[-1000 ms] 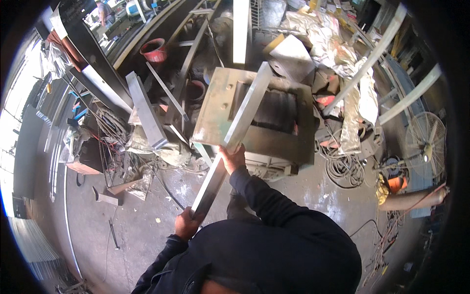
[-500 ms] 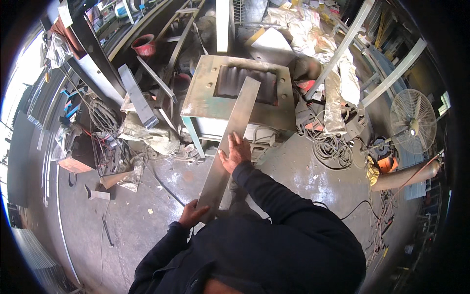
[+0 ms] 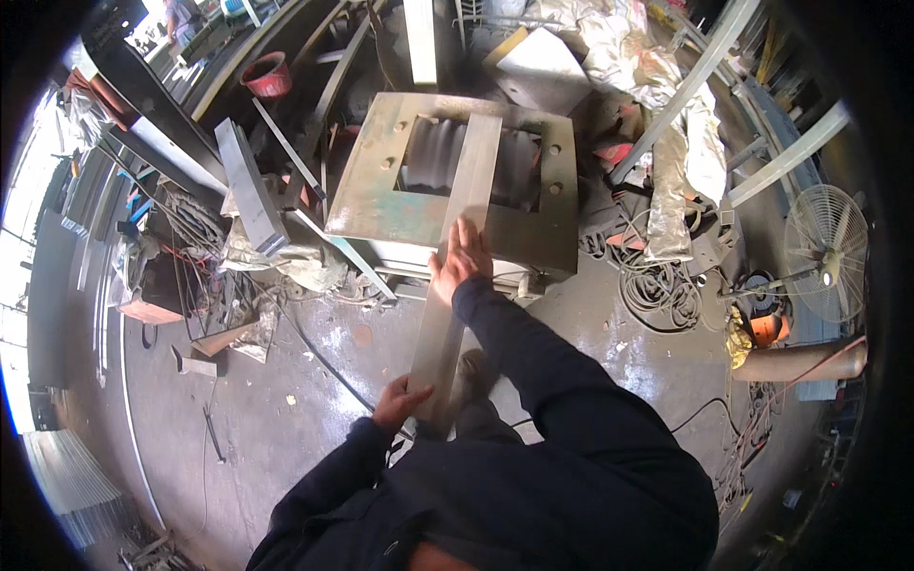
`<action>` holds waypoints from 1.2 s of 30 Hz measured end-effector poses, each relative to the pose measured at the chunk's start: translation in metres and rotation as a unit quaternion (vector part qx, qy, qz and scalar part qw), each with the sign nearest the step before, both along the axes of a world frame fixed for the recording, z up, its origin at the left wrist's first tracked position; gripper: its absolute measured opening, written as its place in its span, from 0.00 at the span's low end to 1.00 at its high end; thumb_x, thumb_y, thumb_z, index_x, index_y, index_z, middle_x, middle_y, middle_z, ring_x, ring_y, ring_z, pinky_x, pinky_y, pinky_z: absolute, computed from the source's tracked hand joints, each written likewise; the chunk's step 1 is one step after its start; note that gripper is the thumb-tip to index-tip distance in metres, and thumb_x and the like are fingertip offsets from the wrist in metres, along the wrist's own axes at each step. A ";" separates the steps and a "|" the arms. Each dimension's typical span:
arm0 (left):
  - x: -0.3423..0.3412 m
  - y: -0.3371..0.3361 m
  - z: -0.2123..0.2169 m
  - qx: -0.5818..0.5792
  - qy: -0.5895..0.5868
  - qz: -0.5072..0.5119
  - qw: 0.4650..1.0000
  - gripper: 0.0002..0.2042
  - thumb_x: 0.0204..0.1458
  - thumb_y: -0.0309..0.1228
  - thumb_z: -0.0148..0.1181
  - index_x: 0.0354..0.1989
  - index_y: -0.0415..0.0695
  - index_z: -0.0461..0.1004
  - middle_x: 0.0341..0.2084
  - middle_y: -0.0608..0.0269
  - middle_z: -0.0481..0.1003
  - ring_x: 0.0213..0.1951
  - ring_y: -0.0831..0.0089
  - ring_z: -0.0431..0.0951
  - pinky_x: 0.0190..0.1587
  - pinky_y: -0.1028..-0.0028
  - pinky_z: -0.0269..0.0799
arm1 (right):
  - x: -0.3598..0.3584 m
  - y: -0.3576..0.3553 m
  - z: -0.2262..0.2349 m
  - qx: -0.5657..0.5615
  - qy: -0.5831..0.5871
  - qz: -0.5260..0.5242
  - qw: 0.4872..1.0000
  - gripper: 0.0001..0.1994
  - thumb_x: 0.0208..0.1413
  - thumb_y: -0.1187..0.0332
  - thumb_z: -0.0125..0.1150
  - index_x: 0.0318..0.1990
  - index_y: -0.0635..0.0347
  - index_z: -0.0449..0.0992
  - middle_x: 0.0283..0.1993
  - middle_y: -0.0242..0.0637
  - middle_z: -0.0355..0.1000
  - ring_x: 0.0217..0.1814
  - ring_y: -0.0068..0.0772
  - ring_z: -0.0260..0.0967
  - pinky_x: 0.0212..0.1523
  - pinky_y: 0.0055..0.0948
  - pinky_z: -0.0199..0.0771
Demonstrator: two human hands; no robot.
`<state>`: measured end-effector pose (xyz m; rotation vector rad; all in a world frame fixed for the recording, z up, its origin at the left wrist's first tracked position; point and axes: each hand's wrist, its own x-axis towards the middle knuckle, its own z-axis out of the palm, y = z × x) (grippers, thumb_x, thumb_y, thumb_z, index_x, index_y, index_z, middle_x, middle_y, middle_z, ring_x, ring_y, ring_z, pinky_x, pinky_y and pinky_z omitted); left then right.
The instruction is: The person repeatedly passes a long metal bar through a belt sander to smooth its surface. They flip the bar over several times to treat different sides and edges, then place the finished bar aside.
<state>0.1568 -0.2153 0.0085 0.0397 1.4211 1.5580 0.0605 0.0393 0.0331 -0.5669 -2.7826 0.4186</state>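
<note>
Here | left fingers point(image 3: 417, 396) grip bar point(image 3: 471, 171) over scuffed machine point(image 3: 381, 209) | right fingers point(image 3: 466, 233) spread atop | cluttered floor point(image 3: 286, 419)

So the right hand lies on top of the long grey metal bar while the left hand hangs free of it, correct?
Not quite: the left hand doesn't hang free. The head view shows it holding the long grey metal bar near the end closest to the body. The right hand does lie on top.
</note>
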 end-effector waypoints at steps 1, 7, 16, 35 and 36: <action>-0.008 0.012 0.004 0.007 0.000 -0.006 1.000 0.19 0.57 0.33 0.61 0.52 0.33 0.70 0.40 0.58 0.78 0.40 0.70 0.79 0.44 0.71 0.75 | -0.010 0.015 0.000 0.006 0.011 0.011 1.000 0.36 0.59 0.51 0.50 0.66 0.74 0.56 0.74 0.52 0.46 0.76 0.47 0.40 0.74 0.43 0.36; -0.059 0.086 0.009 0.014 -0.011 0.043 0.999 0.17 0.57 0.32 0.61 0.50 0.34 0.72 0.39 0.60 0.78 0.38 0.73 0.79 0.43 0.73 0.75 | -0.076 0.081 -0.002 -0.009 0.002 0.015 1.000 0.36 0.60 0.51 0.46 0.67 0.72 0.54 0.74 0.51 0.45 0.77 0.46 0.39 0.75 0.40 0.34; -0.063 0.102 -0.004 -0.008 0.003 0.044 0.999 0.18 0.58 0.34 0.59 0.51 0.33 0.71 0.39 0.60 0.78 0.38 0.73 0.79 0.43 0.73 0.75 | -0.086 0.096 -0.015 0.007 -0.005 0.009 1.000 0.37 0.59 0.50 0.46 0.68 0.70 0.54 0.75 0.49 0.44 0.78 0.44 0.39 0.75 0.40 0.36; 0.086 -0.076 -0.029 -0.039 -0.033 0.020 0.998 0.22 0.56 0.37 0.62 0.51 0.31 0.71 0.39 0.56 0.78 0.39 0.69 0.78 0.43 0.71 0.74 | 0.082 -0.070 -0.031 -0.024 0.017 0.005 1.000 0.37 0.56 0.50 0.52 0.66 0.70 0.57 0.73 0.49 0.47 0.75 0.47 0.43 0.74 0.41 0.38; 0.091 -0.077 -0.028 -0.040 -0.023 0.021 0.999 0.22 0.56 0.38 0.62 0.51 0.30 0.71 0.39 0.56 0.78 0.38 0.69 0.79 0.43 0.71 0.74 | 0.085 -0.073 -0.031 -0.025 0.007 0.007 1.000 0.37 0.56 0.50 0.52 0.66 0.70 0.57 0.73 0.48 0.47 0.75 0.46 0.43 0.74 0.41 0.38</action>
